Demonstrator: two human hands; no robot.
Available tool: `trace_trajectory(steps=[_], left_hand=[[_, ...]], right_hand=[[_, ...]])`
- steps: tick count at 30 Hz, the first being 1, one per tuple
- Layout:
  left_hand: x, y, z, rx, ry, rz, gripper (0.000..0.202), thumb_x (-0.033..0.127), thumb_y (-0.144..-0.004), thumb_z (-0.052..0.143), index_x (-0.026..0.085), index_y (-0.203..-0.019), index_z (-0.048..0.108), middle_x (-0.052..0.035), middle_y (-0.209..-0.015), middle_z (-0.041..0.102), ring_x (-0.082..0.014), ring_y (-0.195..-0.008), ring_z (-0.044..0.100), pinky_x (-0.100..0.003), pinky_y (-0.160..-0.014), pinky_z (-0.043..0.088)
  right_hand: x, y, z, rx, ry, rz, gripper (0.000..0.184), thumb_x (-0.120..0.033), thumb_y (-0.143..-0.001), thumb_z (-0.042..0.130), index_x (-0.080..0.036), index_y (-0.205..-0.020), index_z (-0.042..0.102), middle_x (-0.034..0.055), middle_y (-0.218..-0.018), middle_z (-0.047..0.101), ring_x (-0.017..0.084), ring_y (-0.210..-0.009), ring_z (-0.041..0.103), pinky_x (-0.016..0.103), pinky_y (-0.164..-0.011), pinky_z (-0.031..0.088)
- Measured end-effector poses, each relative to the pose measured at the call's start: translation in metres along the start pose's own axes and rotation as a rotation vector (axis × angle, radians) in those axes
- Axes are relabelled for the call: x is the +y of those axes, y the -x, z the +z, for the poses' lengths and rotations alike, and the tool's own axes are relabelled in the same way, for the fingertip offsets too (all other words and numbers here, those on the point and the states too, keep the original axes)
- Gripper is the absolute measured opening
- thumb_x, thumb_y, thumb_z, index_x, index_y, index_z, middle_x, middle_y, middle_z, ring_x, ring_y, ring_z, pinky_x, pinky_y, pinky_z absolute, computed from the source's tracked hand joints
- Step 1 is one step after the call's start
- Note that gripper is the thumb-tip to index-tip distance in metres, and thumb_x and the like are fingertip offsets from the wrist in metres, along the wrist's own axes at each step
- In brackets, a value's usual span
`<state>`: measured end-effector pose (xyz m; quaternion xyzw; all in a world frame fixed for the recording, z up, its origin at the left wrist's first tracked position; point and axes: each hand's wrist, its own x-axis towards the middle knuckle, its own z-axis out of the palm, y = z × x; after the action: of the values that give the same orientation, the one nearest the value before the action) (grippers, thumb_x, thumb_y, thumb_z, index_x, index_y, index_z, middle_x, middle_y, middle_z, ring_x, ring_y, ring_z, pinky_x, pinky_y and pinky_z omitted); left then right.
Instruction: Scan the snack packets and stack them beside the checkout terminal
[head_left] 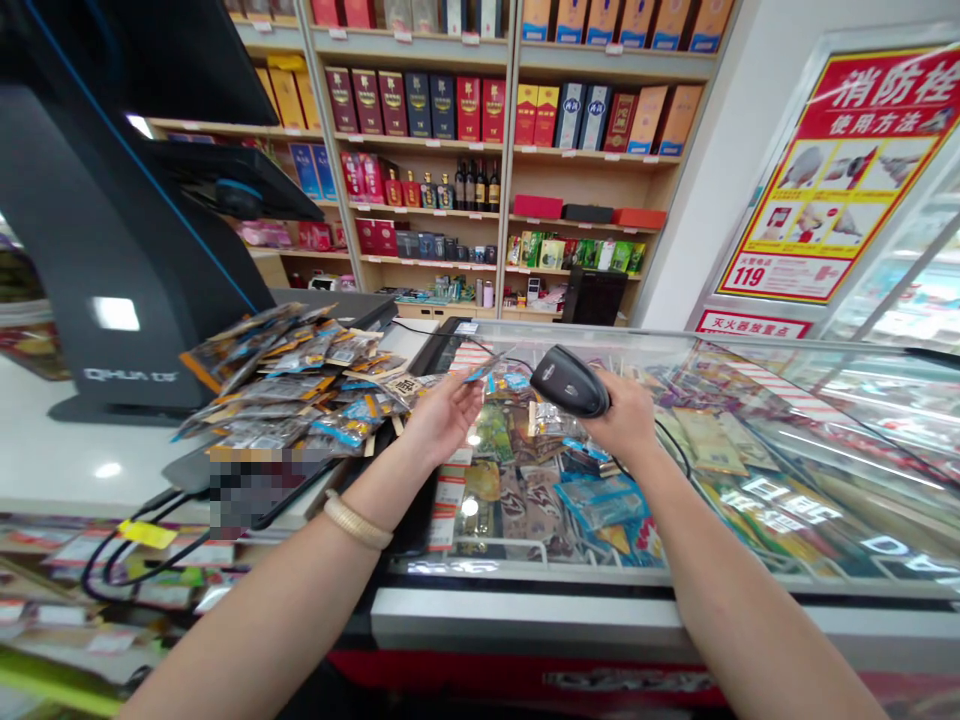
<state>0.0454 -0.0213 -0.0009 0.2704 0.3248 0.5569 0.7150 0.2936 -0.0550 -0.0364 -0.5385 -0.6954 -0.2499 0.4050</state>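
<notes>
My right hand grips a black handheld barcode scanner above the glass top of a chest freezer. To its left, my left hand pinches a small snack packet with a blue corner, tilted so that it shows nearly edge-on. Scanner and packet are a short way apart. A heap of similar snack packets, clear with orange and blue trim, lies on the white counter left of my left hand. A few packets rest on the glass beneath the scanner.
A dark checkout terminal stands on the counter at left, with black cables hanging off the front edge. A phone-like dark device lies by the heap. Shelves of boxed bottles and a red poster are behind.
</notes>
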Motion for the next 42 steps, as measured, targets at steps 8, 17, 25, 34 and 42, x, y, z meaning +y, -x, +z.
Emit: trace_trajectory(steps=[8, 17, 25, 34, 42], left_hand=[[0.047, -0.009, -0.030, 0.569, -1.481, 0.667, 0.026, 0.027, -0.084, 0.053, 0.021, -0.103, 0.070, -0.0069, -0.084, 0.071, -0.0258, -0.088, 0.066, -0.037, -0.083, 0.048], [0.056, -0.019, -0.057, 0.760, -1.820, 0.703, 0.033, 0.020, -0.078, 0.055, 0.017, -0.106, 0.072, -0.0230, -0.118, 0.059, -0.0419, -0.114, 0.050, -0.055, -0.091, 0.038], [0.033, -0.018, -0.044, 0.488, -1.795, 0.937, 0.036, 0.017, -0.081, 0.050, 0.020, -0.110, 0.069, -0.0169, -0.117, 0.057, -0.0363, -0.116, 0.048, -0.052, -0.095, 0.039], [-0.002, -0.027, -0.005, -0.196, -2.019, 0.815, 0.044, 0.023, -0.082, 0.053, 0.017, -0.125, 0.060, -0.0129, -0.134, 0.056, -0.0277, -0.122, 0.054, -0.040, -0.106, 0.041], [-0.039, -0.072, 0.025, -0.300, -2.095, 0.575, 0.055, 0.016, -0.080, 0.057, 0.010, -0.134, 0.051, -0.0202, -0.142, 0.050, -0.0279, -0.134, 0.047, -0.036, -0.110, 0.037]], right_hand=[[0.003, 0.002, 0.003, 0.018, -0.036, 0.014, 0.031, -0.042, -0.073, 0.061, -0.020, -0.093, 0.070, 0.0095, -0.089, 0.074, 0.027, -0.080, 0.068, 0.033, -0.069, 0.047], [0.005, 0.001, 0.000, 0.026, -0.025, 0.077, 0.030, -0.039, -0.072, 0.060, -0.020, -0.093, 0.071, 0.0089, -0.085, 0.074, 0.026, -0.078, 0.067, 0.032, -0.067, 0.046], [0.007, 0.000, -0.001, 0.029, 0.009, 0.088, 0.029, -0.035, -0.071, 0.057, -0.020, -0.093, 0.071, 0.0090, -0.087, 0.074, 0.025, -0.077, 0.067, 0.031, -0.067, 0.046], [0.014, -0.020, -0.008, -0.042, 0.065, 0.066, 0.028, -0.034, -0.071, 0.060, -0.021, -0.093, 0.071, 0.0092, -0.091, 0.075, 0.026, -0.083, 0.067, 0.032, -0.070, 0.045], [0.065, -0.002, -0.013, -0.029, 0.030, -0.009, 0.031, -0.037, -0.073, 0.059, -0.019, -0.095, 0.070, 0.0104, -0.091, 0.074, 0.026, -0.083, 0.067, 0.033, -0.072, 0.046]])
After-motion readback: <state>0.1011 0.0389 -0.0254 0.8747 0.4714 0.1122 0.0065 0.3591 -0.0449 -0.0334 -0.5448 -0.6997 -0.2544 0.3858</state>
